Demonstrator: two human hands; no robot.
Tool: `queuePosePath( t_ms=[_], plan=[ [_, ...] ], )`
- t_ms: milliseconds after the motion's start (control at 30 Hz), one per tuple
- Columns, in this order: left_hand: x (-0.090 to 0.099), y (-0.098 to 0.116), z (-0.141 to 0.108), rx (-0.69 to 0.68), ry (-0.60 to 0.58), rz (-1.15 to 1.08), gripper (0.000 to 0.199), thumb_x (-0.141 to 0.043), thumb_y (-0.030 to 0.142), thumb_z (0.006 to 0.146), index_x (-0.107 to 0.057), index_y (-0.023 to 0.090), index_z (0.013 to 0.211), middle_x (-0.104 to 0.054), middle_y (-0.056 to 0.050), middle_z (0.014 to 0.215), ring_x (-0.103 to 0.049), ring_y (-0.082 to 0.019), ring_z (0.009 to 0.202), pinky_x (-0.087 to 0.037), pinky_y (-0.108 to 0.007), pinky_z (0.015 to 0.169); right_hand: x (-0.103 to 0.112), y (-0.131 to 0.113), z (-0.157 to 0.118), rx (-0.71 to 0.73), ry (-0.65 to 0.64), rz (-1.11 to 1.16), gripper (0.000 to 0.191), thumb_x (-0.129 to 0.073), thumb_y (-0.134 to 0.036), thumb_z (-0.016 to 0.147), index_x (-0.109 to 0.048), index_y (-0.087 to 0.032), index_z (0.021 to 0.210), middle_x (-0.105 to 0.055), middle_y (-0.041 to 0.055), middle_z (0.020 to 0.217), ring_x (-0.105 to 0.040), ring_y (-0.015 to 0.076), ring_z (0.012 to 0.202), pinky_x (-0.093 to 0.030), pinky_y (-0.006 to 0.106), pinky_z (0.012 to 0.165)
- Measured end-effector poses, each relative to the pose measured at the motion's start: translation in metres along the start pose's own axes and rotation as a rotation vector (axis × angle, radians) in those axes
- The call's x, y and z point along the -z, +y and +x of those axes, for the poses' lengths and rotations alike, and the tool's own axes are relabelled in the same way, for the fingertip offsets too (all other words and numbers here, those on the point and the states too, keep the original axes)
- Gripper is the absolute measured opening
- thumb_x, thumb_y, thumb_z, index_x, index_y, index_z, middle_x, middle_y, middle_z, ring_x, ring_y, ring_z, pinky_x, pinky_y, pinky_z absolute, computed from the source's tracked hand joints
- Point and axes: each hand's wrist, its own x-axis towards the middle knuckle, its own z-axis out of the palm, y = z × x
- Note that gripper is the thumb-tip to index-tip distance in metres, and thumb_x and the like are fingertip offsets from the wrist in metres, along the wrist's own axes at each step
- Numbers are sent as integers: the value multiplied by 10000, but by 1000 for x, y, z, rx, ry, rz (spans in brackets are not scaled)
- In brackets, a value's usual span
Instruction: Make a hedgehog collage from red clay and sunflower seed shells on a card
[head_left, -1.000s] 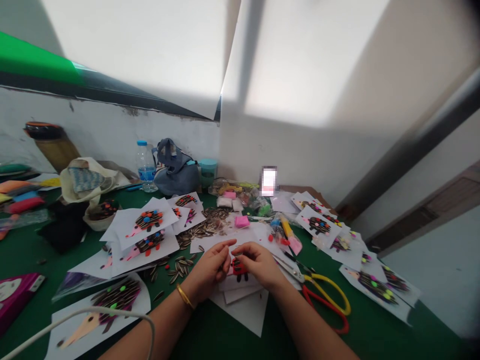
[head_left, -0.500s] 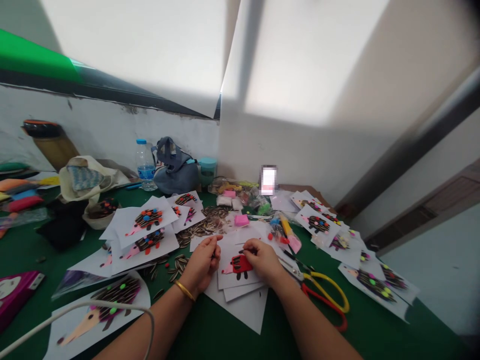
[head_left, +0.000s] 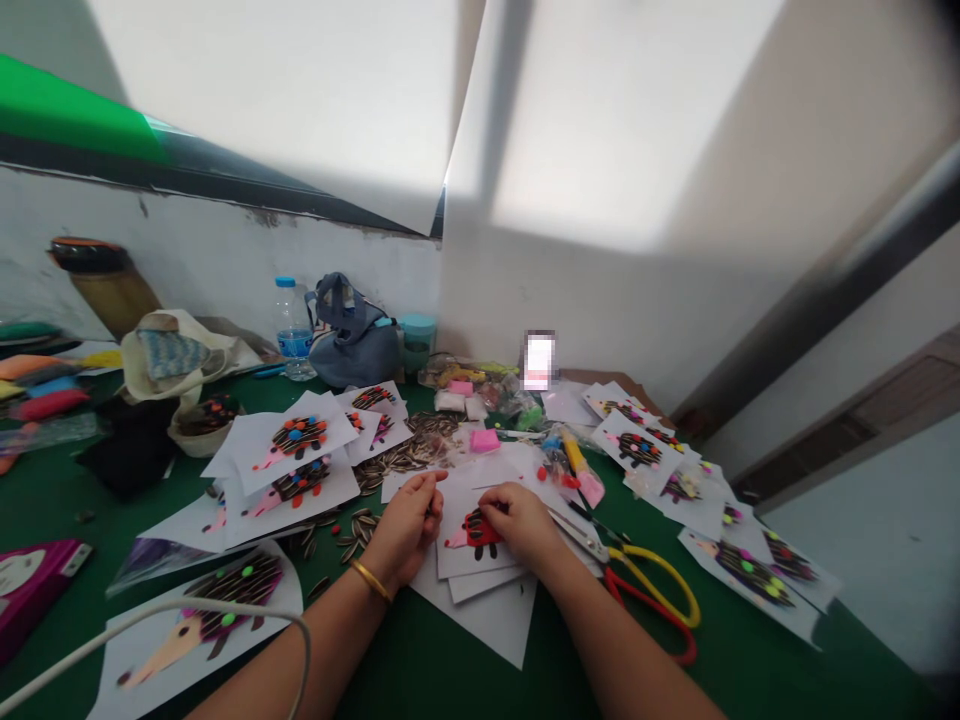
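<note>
A white card (head_left: 465, 564) lies in front of me on other white sheets. It bears a red hedgehog shape (head_left: 481, 530) with a pink snout, dark feet and dark seeds on its body. My right hand (head_left: 521, 520) is pinched at the top right of the red body; its fingertips cover whatever they hold. Just left of the card is my left hand (head_left: 409, 528), its fingers curled around something dark and small, probably seeds, mostly hidden. Striped sunflower seeds (head_left: 360, 532) are scattered left of that hand.
Hedgehog cards lie left (head_left: 296, 437) and right (head_left: 637, 448). Scissors (head_left: 652, 590) with yellow and red handles rest beside my right forearm. A pink clay block (head_left: 484, 440) is behind the card. A white cable (head_left: 187, 604) crosses the lower left. Along the wall stand a bottle (head_left: 293, 335) and a bag (head_left: 352, 345).
My right hand has moved slightly left and down, so its fingertips now touch the red body's upper part. My left hand stays nearly in place.
</note>
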Motion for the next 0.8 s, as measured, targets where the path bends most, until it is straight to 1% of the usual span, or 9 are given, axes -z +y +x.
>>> queuePosePath(
  t_ms=[300, 633, 733, 800],
  plan=[
    [0, 0, -1, 8, -1, -1, 379, -671, 437, 773, -571, 185, 1037, -478, 92, 552, -291, -24, 355, -154, -147, 368, 7, -9, -1, 108, -50, -147, 178, -574, -167, 858, -742, -227, 865, -699, 40, 878, -607, 182, 877, -415, 266, 801],
    [2, -1, 0, 0, -14, -7, 379, -665, 433, 775, -564, 187, 1044, -475, 93, 555, -285, -24, 364, -158, -143, 373, 6, -12, -1, 151, -62, -234, 186, -556, -173, 882, -737, -218, 871, -673, 45, 879, -589, 183, 889, -407, 261, 803],
    [1, -1, 1, -1, -11, 21, 374, -646, 447, 784, -569, 190, 1044, -478, 89, 569, -284, -29, 368, -159, -152, 377, 7, -10, -3, 169, -67, -225, 212, -543, -159, 887, -742, -221, 918, -687, 44, 907, -595, 180, 912, -416, 259, 834],
    [1, -2, 1, -22, 0, 106, 354, -610, 462, 805, -585, 192, 1031, -477, 84, 567, -276, -39, 365, -169, -167, 380, 9, -9, -4, 180, -53, -193, 241, -533, -149, 887, -742, -221, 982, -696, 48, 944, -600, 178, 941, -421, 260, 867]
  ],
)
